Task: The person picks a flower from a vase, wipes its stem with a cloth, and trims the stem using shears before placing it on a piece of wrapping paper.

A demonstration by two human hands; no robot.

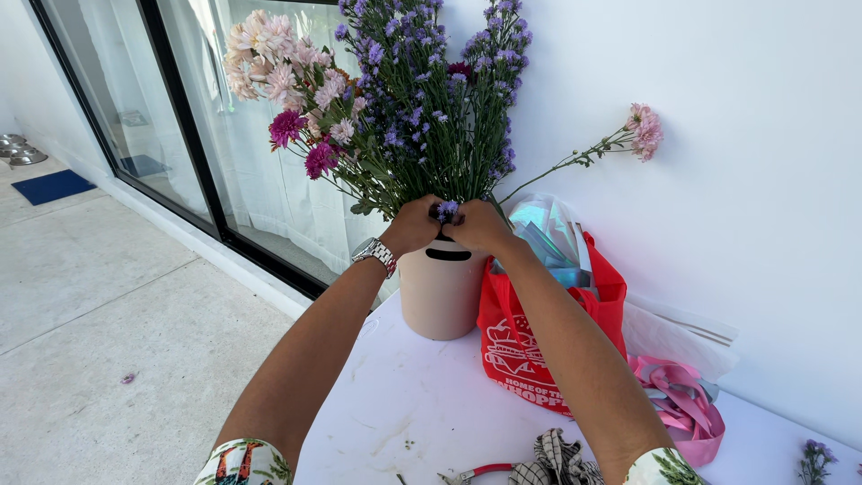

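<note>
Both the left hand [411, 224] and right hand [479, 225] are pinching purple flower stems [446, 210] with closed fingers above the beige vase [440, 292].

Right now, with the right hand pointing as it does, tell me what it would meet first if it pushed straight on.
The right hand already touches the flower stems at the pink bucket's rim; beyond them, probably the white wall.

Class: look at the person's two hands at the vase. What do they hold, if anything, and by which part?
Both the left hand and right hand pinch a small purple flower sprig at the pink vase rim; which part of it cannot be told.
</note>
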